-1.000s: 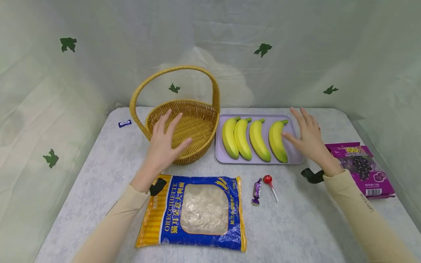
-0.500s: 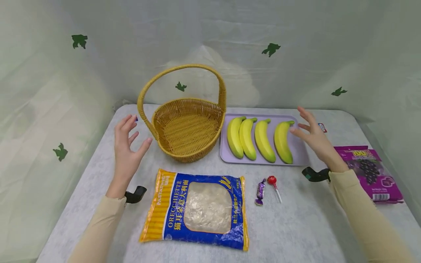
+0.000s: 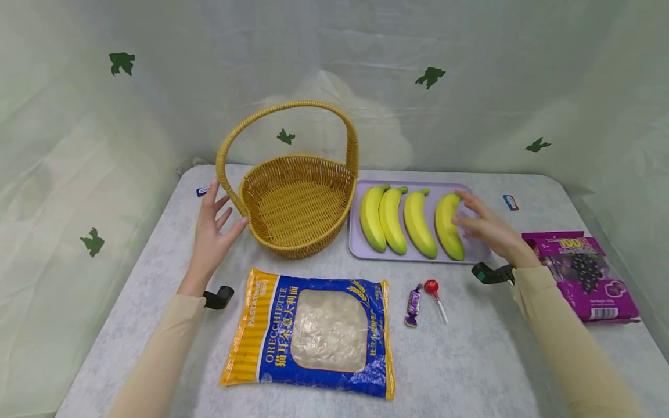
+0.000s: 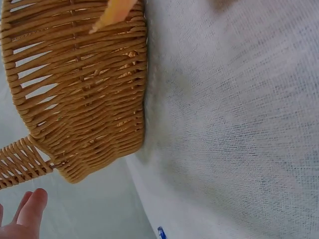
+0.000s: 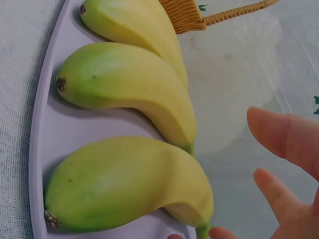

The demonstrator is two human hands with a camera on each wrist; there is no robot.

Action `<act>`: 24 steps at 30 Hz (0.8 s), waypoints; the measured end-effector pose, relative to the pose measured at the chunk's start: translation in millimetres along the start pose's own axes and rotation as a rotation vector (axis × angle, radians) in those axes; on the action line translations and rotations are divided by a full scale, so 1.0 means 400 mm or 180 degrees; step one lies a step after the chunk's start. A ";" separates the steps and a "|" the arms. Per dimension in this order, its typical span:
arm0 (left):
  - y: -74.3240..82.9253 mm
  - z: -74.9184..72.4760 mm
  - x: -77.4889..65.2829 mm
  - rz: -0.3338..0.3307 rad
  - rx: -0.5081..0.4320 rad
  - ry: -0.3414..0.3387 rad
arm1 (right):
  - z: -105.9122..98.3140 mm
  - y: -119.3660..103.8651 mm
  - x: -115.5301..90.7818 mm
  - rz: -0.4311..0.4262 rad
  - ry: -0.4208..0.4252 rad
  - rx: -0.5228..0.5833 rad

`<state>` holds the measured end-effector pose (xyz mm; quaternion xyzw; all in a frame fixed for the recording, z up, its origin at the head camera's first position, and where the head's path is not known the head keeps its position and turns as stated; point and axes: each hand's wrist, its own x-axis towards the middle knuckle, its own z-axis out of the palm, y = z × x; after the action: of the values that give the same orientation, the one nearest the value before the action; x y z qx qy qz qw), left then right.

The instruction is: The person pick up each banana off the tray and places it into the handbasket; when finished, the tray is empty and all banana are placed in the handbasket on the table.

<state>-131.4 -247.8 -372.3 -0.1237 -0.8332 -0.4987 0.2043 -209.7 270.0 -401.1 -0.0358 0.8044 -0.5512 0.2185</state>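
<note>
On the worktop (image 3: pixel 470 360), the right hand (image 3: pixel 488 229) is over the rightmost banana (image 3: pixel 448 229), its grip apart, with gaps between the fingers in the right wrist view; whether a fingertip touches the stem end cannot be told. The spread seems shaped to the fruit's narrow body, and the bare strip of tray on its right side probably gives the fingers room. All the bananas lie on the lilac tray (image 3: pixel 474 248) at the far side, side by side with stems away from the person, likely so that each presents the same way; the other three bananas (image 3: pixel 392 220) are to the left, two of them close together. The low rim should help keep them from sliding off. Left of the tray is the wicker basket (image 3: pixel 300 251), upright and with no goods inside, its tall handle leaving the mouth reachable. The left hand (image 3: pixel 211 238) is at the basket's left side, grip apart too, as if ready to steady the wall; contact there cannot be made out. A pasta bag (image 3: pixel 329 331) lies flat at the near side, its breadth probably making that its stablest rest. Just right of it are a purple-wrapped candy (image 3: pixel 413 306) and a lollipop (image 3: pixel 431 286); a grape-printed bag (image 3: pixel 585 278) lies at far right.
</note>
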 end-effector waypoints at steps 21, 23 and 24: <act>-0.037 0.027 0.023 0.0419 0.0004 0.0198 | 0.008 0.014 0.041 0.0126 -0.0174 -0.0495; -0.037 0.029 0.024 0.0396 0.0003 0.0192 | 0.012 0.014 0.042 0.0129 -0.0161 -0.0607; -0.037 0.030 0.024 0.0384 0.0009 0.0187 | 0.014 0.013 0.043 0.0117 -0.0160 -0.0652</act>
<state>-148.7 -244.3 -384.2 -0.1588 -0.8186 -0.4877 0.2585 -221.9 261.9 -412.7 -0.0570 0.8513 -0.4610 0.2440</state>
